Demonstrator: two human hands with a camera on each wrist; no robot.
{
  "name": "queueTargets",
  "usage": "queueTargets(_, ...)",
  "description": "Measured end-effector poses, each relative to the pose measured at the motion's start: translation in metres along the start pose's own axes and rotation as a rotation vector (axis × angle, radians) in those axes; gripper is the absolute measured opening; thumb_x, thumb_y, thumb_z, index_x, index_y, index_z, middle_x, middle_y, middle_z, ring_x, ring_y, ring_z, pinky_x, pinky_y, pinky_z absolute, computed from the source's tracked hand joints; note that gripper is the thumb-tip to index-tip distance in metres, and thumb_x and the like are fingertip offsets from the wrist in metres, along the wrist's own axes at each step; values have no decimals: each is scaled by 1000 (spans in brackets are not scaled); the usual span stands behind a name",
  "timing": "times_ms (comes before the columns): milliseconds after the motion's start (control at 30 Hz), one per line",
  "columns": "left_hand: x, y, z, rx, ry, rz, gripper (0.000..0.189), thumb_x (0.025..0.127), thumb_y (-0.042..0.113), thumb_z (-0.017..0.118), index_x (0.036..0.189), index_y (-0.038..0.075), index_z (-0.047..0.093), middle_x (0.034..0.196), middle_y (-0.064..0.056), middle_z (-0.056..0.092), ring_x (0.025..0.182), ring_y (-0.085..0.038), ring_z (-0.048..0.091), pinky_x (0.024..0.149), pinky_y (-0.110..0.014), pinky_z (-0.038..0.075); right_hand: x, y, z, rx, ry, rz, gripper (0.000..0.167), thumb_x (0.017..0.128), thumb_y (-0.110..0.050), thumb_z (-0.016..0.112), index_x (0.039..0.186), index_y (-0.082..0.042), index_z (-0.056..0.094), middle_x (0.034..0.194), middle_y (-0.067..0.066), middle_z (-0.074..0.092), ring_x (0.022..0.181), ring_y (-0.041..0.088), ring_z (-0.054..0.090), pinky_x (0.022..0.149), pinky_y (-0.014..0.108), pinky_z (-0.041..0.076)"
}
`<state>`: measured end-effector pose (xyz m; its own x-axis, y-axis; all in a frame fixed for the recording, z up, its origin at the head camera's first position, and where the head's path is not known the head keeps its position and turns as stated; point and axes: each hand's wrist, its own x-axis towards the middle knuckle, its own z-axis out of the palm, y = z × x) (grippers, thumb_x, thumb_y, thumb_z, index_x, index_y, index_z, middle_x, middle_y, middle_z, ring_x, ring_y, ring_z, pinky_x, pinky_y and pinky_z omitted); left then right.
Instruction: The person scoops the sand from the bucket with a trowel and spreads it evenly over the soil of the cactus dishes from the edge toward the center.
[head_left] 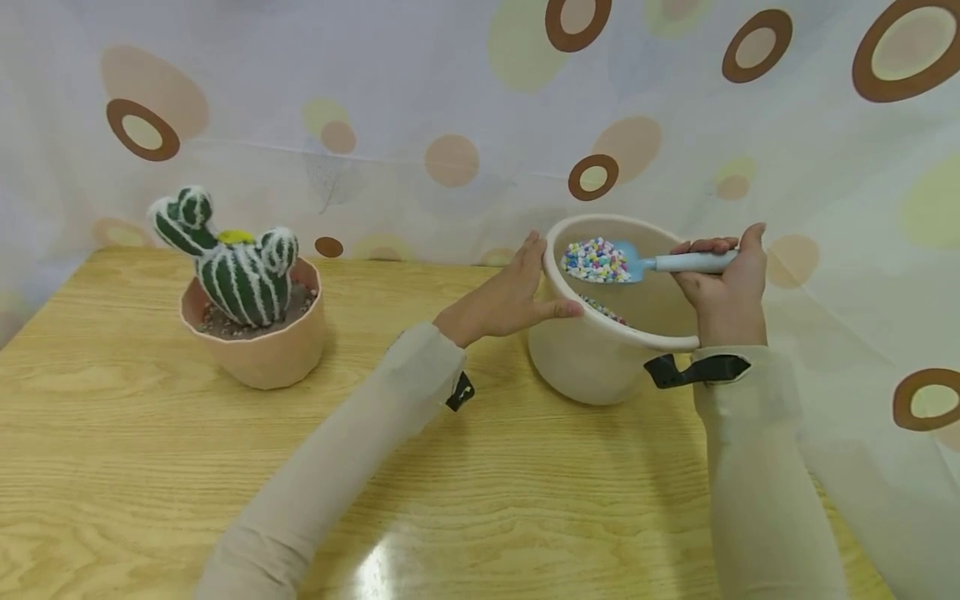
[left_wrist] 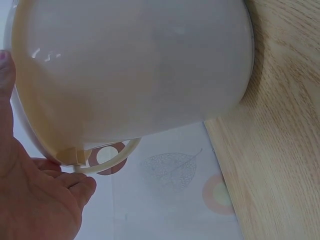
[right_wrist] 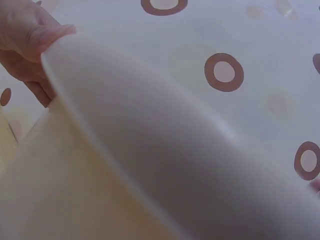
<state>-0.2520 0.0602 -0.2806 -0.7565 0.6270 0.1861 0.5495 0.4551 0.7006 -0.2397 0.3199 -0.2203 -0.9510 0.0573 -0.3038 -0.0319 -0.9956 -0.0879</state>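
At the right of the table, a cream bucket (head_left: 592, 367) has its mouth turned toward me. My left hand (head_left: 498, 304) holds its left rim, thumb on the near edge and fingers along the outside, close to the bucket's handle (left_wrist: 117, 159) in the left wrist view. My right hand (head_left: 726, 279) grips the pale handle of a small light-blue shovel (head_left: 636, 263) over the bucket's mouth. Small multicoloured pellets (head_left: 596, 260) heap on its blade. More pellets (head_left: 603, 310) lie inside the bucket, mostly hidden by the near rim. The bucket wall blocks most of the right wrist view.
A peach pot (head_left: 262, 358) with a knitted cactus (head_left: 243, 279) stands at the left of the wooden table (head_left: 450, 500). Close behind the bucket hangs a patterned cloth (head_left: 390, 100), which also runs down the right side. A black strap (head_left: 697, 370) circles my right wrist.
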Motion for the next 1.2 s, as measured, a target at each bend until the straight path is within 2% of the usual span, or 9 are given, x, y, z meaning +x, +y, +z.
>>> queueTargets(133,-1,1,-1,0,-2,3,98,87,49,64,151,7,4,160,-15,-3,147,-22,-13,120,-36,4,-2,0,2,-17,27,-10,63,88,-54,55,55,-3,38,54,9,37,53,25,37,69,34,31)
queueTargets(333,-2,2,-1,-11,7,30,98,88,46,64,152,7,1,161,-12,-1,147,-23,-13,120,-35,2,-4,3,1,-34,-10,-42,65,90,-54,51,54,-2,35,51,9,34,49,25,34,65,34,28)
queueTargets(533,-4,2,0,-6,-12,6,101,89,49,61,153,7,-5,160,-12,-6,146,-21,-15,120,-35,3,-6,6,-2,-31,-52,-67,64,91,-51,52,54,-2,35,52,10,34,49,27,35,64,34,27)
queueTargets(767,-3,2,-2,20,-25,-11,102,88,53,60,153,7,-4,160,-12,-7,147,-21,-14,120,-35,6,-7,7,-3,-8,-71,-65,63,92,-51,51,55,-3,36,52,10,34,49,27,34,63,35,27)
queueTargets(833,-3,2,-4,26,-23,-29,101,87,55,60,153,9,-1,160,-12,-7,148,-21,-9,120,-36,10,-7,7,-2,-5,-68,-61,63,92,-52,51,55,-3,35,51,10,34,49,27,34,63,36,27)
queueTargets(967,-4,-1,-7,85,0,-43,95,87,57,59,152,9,9,161,-11,5,148,-21,11,117,-36,23,-7,8,-2,-2,-58,-55,64,92,-52,50,54,-3,35,51,9,33,49,26,34,63,35,27)
queueTargets(1067,-3,-3,-9,127,30,3,83,90,54,57,149,8,20,156,-10,23,143,-21,26,115,-36,29,-7,9,0,-3,-47,-57,63,92,-52,51,54,-4,35,51,9,33,49,25,33,63,35,27)
queueTargets(1200,-2,-4,-11,143,41,44,74,91,53,56,142,8,28,147,-9,34,136,-21,36,112,-36,33,-9,9,1,-9,-52,-75,61,93,-50,52,56,-5,34,51,8,34,49,25,33,63,34,27)
